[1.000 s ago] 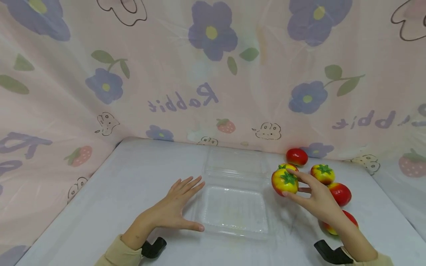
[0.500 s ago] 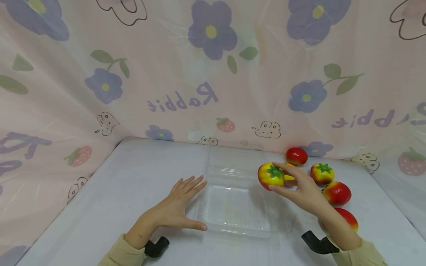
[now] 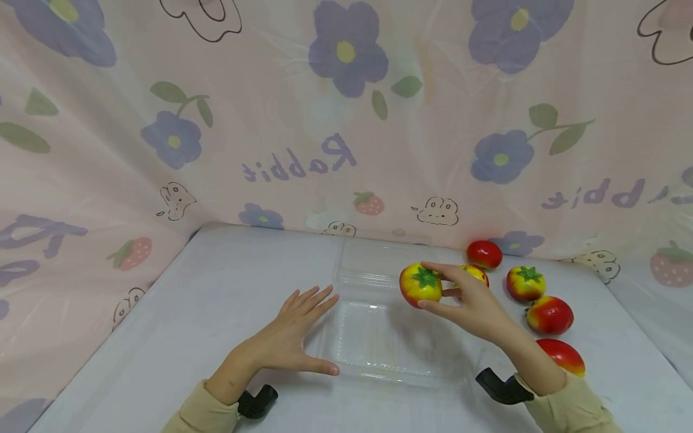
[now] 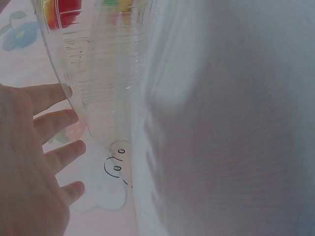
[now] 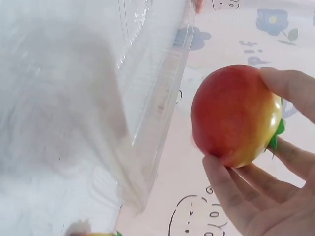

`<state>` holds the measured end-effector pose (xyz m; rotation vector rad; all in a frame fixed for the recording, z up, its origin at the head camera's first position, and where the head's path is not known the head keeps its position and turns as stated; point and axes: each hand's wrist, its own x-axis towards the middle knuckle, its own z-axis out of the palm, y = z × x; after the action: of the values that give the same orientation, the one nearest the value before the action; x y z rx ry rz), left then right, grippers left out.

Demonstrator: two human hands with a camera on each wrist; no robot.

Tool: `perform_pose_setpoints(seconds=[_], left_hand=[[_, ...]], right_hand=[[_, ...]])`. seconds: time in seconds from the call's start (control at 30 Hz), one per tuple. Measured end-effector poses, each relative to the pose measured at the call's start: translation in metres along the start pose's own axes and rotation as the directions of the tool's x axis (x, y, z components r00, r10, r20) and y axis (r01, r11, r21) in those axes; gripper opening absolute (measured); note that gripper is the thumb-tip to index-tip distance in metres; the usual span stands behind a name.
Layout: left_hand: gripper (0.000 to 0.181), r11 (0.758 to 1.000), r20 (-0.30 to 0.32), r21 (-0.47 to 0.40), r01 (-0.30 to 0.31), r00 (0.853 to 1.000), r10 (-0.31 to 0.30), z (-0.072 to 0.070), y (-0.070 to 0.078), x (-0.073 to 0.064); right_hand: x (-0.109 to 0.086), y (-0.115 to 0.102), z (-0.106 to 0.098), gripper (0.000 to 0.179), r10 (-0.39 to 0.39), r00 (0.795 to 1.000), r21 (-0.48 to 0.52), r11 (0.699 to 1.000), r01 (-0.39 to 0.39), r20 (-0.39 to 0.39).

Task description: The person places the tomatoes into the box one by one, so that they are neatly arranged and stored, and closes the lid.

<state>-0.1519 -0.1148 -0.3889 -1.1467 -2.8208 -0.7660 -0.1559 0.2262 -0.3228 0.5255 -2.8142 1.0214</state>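
In the head view a clear plastic clamshell container (image 3: 373,375) lies unfolded, its lid (image 3: 387,257) towards the back wall. My right hand (image 3: 473,307) holds a red-and-yellow toy tomato (image 3: 420,285) above the container's right part. The right wrist view shows thumb and fingertips around the tomato (image 5: 231,115), its green leafy top towards the palm. My left hand (image 3: 284,337) is spread by the container's left side. In the left wrist view, its fingertips are at the clear rim (image 4: 61,73); whether all of them touch it I cannot tell.
Several more toy tomatoes lie right of the container: one red (image 3: 484,255) at the back, one partly behind the right hand (image 3: 475,273), others (image 3: 526,284) further right. A white cloth (image 3: 238,264) covers the table. A printed curtain (image 3: 281,108) hangs behind.
My right hand has moved left with the toy tomato, from beside the container to above its right part. My left hand has stayed nearly still.
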Motion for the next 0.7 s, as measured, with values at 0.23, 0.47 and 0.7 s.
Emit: perform_pose_setpoints(seconds=[0.23,0.47,0.7], left_hand=[[0.112,1.000,0.004,0.000,0.007,1.000,-0.007,0.000,0.000,0.000],[0.112,1.000,0.001,0.006,0.007,1.000,-0.007,0.000,0.000,0.001],[0.111,1.000,0.011,-0.003,0.013,1.000,-0.013,-0.001,0.000,0.001]], right_hand=[[0.007,-0.004,0.007,0.063,-0.027,0.999,0.030,0.999,0.026,0.037],[0.015,-0.007,0.013,0.063,-0.054,0.996,0.047,0.998,0.051,0.069],[0.020,-0.010,0.017,0.065,-0.059,0.994,0.060,0.997,0.053,0.096]])
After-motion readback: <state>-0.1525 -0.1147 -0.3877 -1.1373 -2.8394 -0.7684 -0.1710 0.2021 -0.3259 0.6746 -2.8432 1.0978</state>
